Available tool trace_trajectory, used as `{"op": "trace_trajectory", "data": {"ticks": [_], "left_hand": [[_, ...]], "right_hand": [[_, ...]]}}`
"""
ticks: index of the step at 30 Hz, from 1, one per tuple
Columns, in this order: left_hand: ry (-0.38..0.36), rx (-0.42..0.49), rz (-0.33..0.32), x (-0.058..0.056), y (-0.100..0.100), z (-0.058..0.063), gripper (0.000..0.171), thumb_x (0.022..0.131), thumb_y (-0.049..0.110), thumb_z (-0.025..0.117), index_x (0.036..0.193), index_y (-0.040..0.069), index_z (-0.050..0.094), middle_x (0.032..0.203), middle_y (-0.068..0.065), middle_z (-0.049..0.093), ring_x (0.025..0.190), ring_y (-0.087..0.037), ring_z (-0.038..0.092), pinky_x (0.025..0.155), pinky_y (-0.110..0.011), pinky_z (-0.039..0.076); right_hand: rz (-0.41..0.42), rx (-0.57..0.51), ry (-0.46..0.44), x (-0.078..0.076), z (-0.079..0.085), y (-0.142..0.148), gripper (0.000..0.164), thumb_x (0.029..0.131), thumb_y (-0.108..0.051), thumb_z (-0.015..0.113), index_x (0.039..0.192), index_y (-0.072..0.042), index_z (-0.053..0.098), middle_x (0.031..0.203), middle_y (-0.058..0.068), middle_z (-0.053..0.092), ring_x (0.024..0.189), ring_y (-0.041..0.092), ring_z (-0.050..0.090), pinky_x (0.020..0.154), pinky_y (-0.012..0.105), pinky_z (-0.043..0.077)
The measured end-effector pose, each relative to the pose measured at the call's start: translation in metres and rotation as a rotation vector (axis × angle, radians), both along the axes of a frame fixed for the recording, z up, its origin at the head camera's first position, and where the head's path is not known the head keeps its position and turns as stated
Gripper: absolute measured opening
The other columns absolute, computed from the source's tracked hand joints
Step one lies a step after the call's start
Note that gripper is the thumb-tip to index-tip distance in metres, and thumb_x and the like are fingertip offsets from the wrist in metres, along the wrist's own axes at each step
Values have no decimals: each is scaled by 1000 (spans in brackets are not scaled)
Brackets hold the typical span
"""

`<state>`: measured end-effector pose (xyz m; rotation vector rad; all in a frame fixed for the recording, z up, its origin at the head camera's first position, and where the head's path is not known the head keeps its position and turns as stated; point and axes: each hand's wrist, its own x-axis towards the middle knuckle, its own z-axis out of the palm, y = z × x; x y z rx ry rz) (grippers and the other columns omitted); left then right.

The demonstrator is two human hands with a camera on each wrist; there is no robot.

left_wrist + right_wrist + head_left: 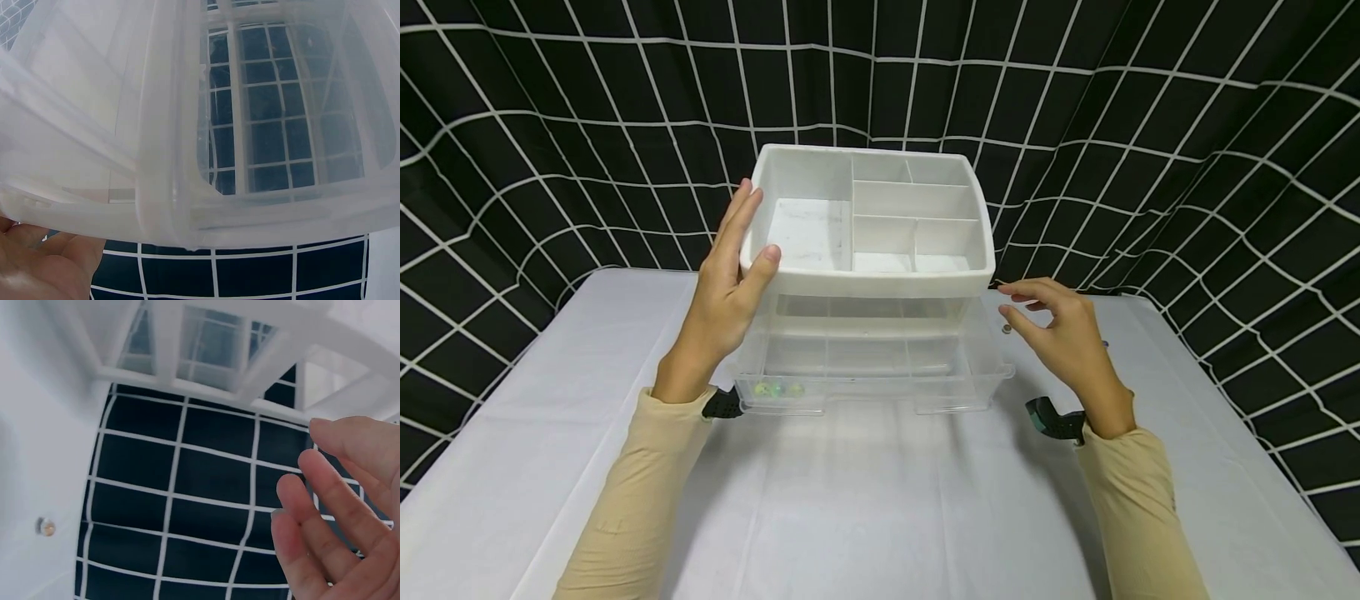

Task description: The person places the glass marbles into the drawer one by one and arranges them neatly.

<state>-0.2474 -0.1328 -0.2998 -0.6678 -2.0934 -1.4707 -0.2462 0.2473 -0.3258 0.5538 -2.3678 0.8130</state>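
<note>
Centrally, we see a white organizer [865, 284] on a cloth-covered table [850, 517], its top divided into several compartments. At its left side we note the left hand [722, 300], fingers extended along the outer wall and thumb laid over the front-left rim; it presses against the organizer without being clenched. Just beyond the organizer's right side we find the right hand [1056, 329], released, thumb and fingers parted and holding nothing. Below the organizer's top, toward the viewer, we observe a transparent drawer [880, 387] projecting forward, with small yellow and green pieces [777, 389] in its front-left part. To the organizer's right, near the right fingertips, we distinguish a small round object [1007, 329] on the table. Behind the organizer we see a black cloth [820, 83] with white grid lines.
</note>
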Motion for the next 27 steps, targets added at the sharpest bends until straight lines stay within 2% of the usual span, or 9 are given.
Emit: {"op": "trace_trajectory", "data": {"ticks": [2, 4, 8, 10, 20, 27], "left_hand": [[3, -1, 2, 0, 0, 0, 59, 101, 11, 49, 156, 8, 29, 166, 5, 17, 153, -7, 15, 123, -43, 23], [4, -1, 2, 0, 0, 0, 59, 101, 11, 49, 156, 8, 29, 166, 5, 17, 153, -7, 14, 123, -43, 23], [7, -5, 7, 0, 0, 0, 59, 101, 11, 49, 156, 8, 29, 166, 5, 17, 153, -6, 14, 124, -41, 22], [8, -5, 8, 0, 0, -1, 59, 101, 11, 49, 156, 8, 29, 166, 5, 17, 153, -6, 14, 124, -41, 21], [-1, -4, 5, 0, 0, 0, 59, 101, 10, 48, 156, 9, 29, 166, 6, 17, 153, -7, 14, 124, -42, 21], [-7, -3, 6, 0, 0, 1, 59, 101, 10, 49, 156, 10, 30, 166, 6, 17, 153, -7, 15, 124, -42, 22]], "right_hand": [[-13, 12, -15, -2, -3, 2, 22, 86, 0, 73, 108, -3, 74, 105, 12, 74, 93, 9, 65, 81, 9, 47], [-18, 22, -31, -4, -6, 4, 22, 87, -1, 72, 109, -2, 74, 105, 13, 73, 93, 22, 68, 81, 16, 52], [-21, 33, -70, -9, -12, 7, 22, 87, -2, 72, 109, 0, 73, 105, 15, 73, 95, 31, 69, 81, 38, 57], [-21, 35, -93, -11, -15, 9, 22, 87, -2, 72, 109, 1, 72, 106, 16, 73, 95, 32, 70, 81, 45, 56], [-20, 22, -159, -21, -26, 14, 22, 87, -1, 72, 108, 4, 72, 106, 20, 72, 95, 36, 69, 81, 51, 56], [-16, 54, -209, -26, -29, 17, 24, 87, -2, 71, 110, 5, 70, 109, 22, 71, 98, 39, 67, 83, 54, 56]]}}
